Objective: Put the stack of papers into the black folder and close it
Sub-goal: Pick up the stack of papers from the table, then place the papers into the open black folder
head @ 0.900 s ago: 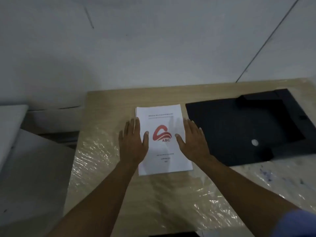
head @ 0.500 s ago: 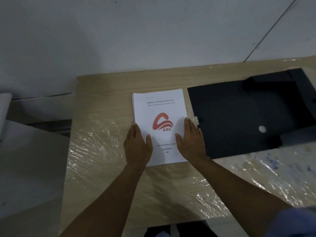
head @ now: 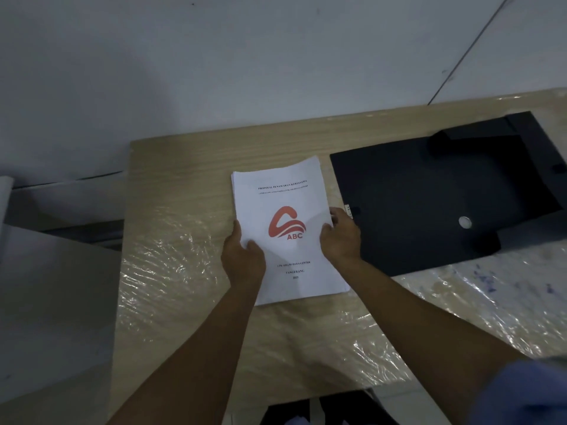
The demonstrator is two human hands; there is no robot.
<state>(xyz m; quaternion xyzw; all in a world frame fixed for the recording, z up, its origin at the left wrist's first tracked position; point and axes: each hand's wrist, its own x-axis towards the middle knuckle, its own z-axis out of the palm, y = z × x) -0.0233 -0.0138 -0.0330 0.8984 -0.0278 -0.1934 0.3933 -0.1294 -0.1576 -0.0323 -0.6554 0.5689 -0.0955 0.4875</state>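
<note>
Head view: a person's two forearms reach over a wooden tabletop [head: 190, 167], part of it under crinkled clear plastic film [head: 159, 265], with a grey wall behind.
Stack of papers: the stack of papers [head: 288, 228] sits between the hands, its cover sheet printed with a red ABC logo [head: 287, 223] and lines of small text. Its far right corner looks raised off the wood and the sheet edges fan a little at the far left; whether the near edge is clear of the table I cannot tell.
Left hand: the left hand [head: 244, 259] clamps the stack's left edge, thumb [head: 253, 245] on top of the cover, fingers tucked out of sight beneath.
Right hand: the right hand [head: 340, 237] pinches the right edge the same way, fingertips [head: 333, 217] curled over the top sheet, the rest under it.
Black folder: the black folder [head: 429, 204] lies open and flat just to the right of the stack, nearly touching the right hand. A round silver snap [head: 465, 222] shows on the near right part, and folded flaps stand along the far and right sides. Nothing lies inside it.
Done: judging by the grip, the stack is gathered and taken hold of from both sides.
Left to do: carry the papers rightwards, lay them on the folder's open panel, square them under the flaps, fold the cover over and press the snap shut.
Progress: early; neither the loading nor the closing has begun.
Watch for: loose sheets may slide apart if the pinch is uneven.
</note>
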